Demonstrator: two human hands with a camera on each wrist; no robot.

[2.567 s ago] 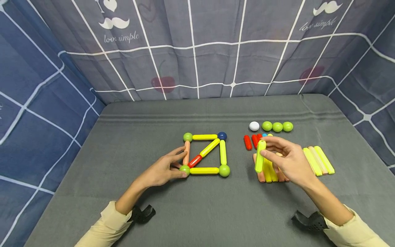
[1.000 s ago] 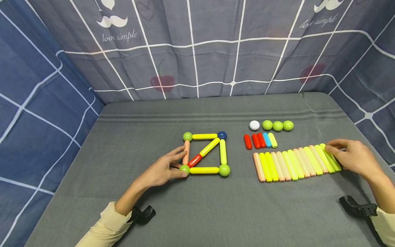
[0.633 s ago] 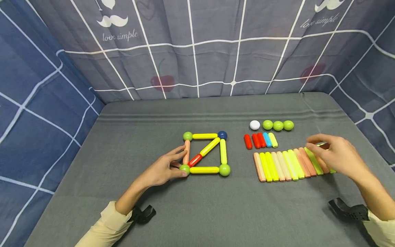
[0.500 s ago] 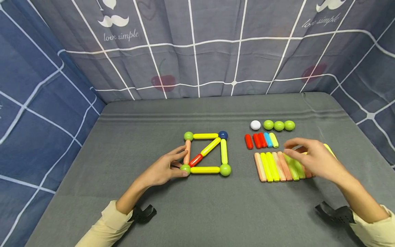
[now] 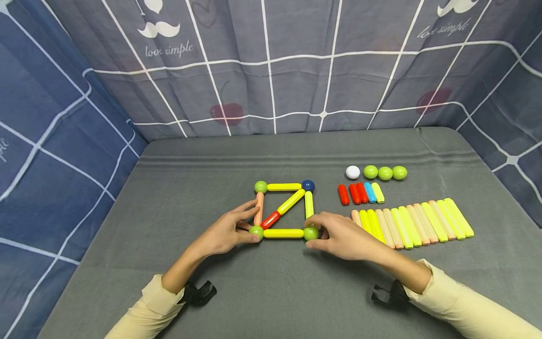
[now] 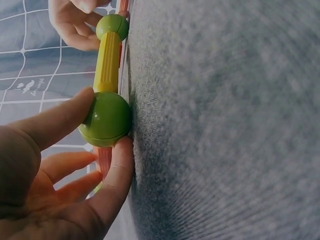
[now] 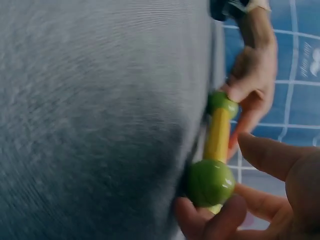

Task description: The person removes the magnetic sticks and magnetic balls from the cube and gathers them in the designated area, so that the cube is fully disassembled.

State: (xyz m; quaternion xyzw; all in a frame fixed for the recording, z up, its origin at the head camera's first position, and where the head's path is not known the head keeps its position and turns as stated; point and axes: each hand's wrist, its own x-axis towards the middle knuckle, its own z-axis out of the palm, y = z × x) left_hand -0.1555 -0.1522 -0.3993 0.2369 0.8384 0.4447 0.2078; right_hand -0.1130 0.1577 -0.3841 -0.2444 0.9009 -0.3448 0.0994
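A flat square of sticks and balls lies on the grey cloth. My left hand (image 5: 226,233) pinches its front-left green ball (image 6: 106,120). My right hand (image 5: 343,235) has its fingers curled round the front-right green ball (image 7: 211,182); one finger in the right wrist view stands slightly off it. Between these balls runs a yellow stick (image 5: 283,233). A red stick (image 5: 271,220) and another yellow stick (image 5: 290,201) form a diagonal to the dark blue ball (image 5: 308,186) at the back right. A salmon stick (image 5: 259,207) makes the left side, up to another green ball (image 5: 260,187).
On the right lies a row of long yellow and wood-toned sticks (image 5: 417,223), partly behind my right hand. Beyond it are short red sticks (image 5: 359,193), a light blue one (image 5: 370,192), a white ball (image 5: 353,172) and several loose green balls (image 5: 385,173). Patterned curtains (image 5: 292,89) enclose the table.
My right hand set a yellow-green stick down at the row's right end, then moved left to the front-right green ball. My left hand stays on its ball.
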